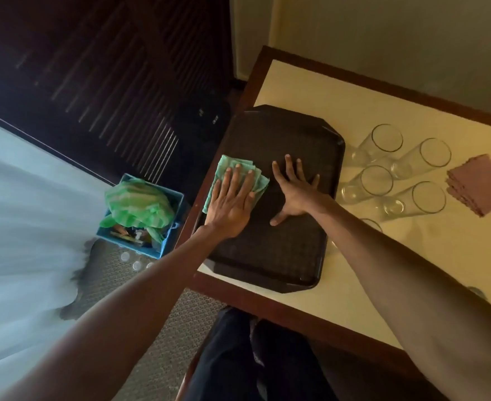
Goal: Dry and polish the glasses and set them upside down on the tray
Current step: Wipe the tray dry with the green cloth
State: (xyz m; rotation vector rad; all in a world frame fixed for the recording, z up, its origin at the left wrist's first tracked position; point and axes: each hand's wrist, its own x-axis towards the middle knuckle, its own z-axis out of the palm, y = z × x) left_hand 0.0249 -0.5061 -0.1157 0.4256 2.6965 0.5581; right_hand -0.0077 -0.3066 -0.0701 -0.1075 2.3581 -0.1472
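Observation:
A dark brown tray (pixel 282 256) lies on the cream table top, near its left edge. My left hand (pixel 232 198) presses flat on a folded green cloth (pixel 224 169) at the tray's left side. My right hand (pixel 293 189) rests flat on the tray's middle with fingers spread. Several clear glasses (pixel 374 183) stand upright on the table just right of the tray. Another glass (pixel 371 224) shows partly behind my right forearm.
A folded mauve cloth (pixel 481 183) lies at the table's right. A blue bin (pixel 143 215) with green plastic stands on the floor left of the table (pixel 455 256). Small clear items (pixel 137 261) sit on the carpet. A white drape fills the left.

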